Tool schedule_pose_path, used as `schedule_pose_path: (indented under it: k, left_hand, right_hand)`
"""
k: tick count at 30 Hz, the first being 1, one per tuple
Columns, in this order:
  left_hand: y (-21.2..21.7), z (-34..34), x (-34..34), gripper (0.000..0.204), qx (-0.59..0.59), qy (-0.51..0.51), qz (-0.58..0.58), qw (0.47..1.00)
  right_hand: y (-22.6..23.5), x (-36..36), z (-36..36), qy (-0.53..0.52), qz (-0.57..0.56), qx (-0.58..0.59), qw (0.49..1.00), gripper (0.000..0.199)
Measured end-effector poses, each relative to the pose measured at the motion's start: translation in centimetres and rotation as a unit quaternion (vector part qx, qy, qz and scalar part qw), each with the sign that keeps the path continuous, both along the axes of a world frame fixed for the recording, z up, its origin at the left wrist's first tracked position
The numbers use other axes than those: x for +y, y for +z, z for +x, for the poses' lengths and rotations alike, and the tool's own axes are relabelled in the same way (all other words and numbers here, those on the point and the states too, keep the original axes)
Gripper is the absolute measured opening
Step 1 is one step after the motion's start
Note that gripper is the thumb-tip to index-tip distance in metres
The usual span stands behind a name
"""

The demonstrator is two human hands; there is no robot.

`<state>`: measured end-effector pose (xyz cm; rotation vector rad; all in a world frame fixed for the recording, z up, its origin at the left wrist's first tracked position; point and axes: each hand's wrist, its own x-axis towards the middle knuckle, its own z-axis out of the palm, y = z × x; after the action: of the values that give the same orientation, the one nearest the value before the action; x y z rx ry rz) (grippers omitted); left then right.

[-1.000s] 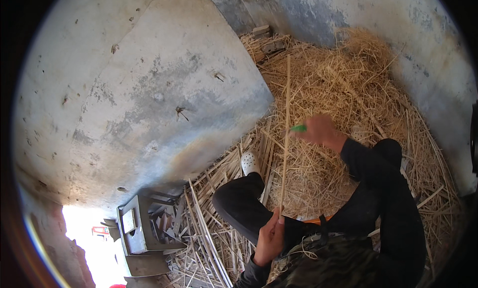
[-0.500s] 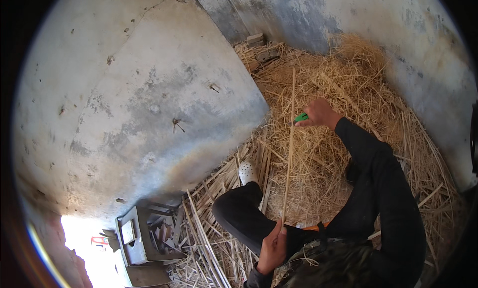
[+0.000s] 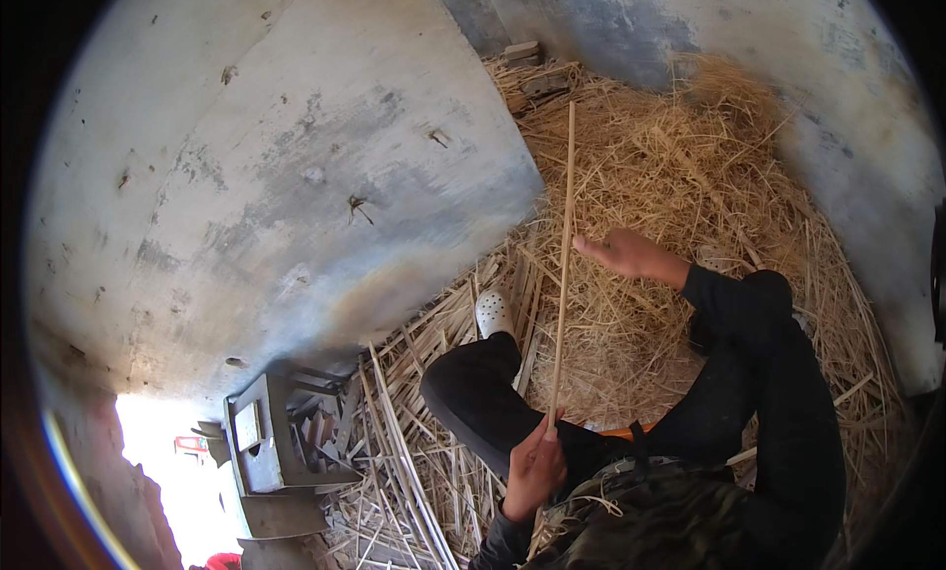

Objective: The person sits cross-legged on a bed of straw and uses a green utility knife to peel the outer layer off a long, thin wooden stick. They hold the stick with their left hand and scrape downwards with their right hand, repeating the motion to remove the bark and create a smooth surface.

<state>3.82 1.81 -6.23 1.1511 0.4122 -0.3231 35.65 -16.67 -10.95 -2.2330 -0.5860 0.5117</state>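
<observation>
Left fingers (image 3: 540,450) around thin cane (image 3: 563,265), straw heap (image 3: 690,176) seemingly behind.

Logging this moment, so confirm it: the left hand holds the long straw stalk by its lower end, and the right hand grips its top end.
Wrong on the right hand: the head view shows it open beside the long straw stalk's middle, not at its top. The left hand does hold the lower end.

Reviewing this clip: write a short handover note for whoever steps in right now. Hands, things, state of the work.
Left hand: shut on the lower end of a long thin stalk, held upright over the lap.
Right hand: open, beside the stalk's middle; contact unclear.
Straw pile lies ahead; loose stalks to the left, by a small grey box.
Done: one stalk picked out. Left: cannot tell from this view.
</observation>
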Motion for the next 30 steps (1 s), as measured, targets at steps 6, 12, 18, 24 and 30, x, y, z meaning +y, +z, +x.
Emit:
schedule_pose_path:
  k: [6, 12, 18, 24, 30]
  left_hand:
    - [-1.4, 0.1, -0.1, 0.043, -0.027, -0.035, 0.077, 0.996]
    - [-2.2, -3.2, -1.4, 0.042, 0.027, -0.096, 0.11, 0.989]
    - [-3.4, -2.4, -0.7, 0.042, 0.081, -0.004, -0.137, 0.987]
    - [-0.7, 1.5, 0.1, 0.039, 0.053, 0.053, -0.166, 0.983]
    - [0.7, 2.3, -0.5, 0.041, 0.027, 0.031, -0.139, 0.989]
  right_hand:
    - [-0.1, 0.0, -2.3, -0.001, -0.095, -0.306, 0.947, 0.082]
    - [4.7, -10.4, 11.2, -0.393, 0.14, -0.027, 0.908, 0.079]
    - [2.0, -9.8, 7.6, -0.238, 0.028, -0.096, 0.966, 0.072]
    - [3.0, -2.4, -2.2, 0.008, -0.045, -0.141, 0.989, 0.08]
    - [0.5, 0.7, -9.0, 0.122, -0.036, -0.341, 0.931, 0.085]
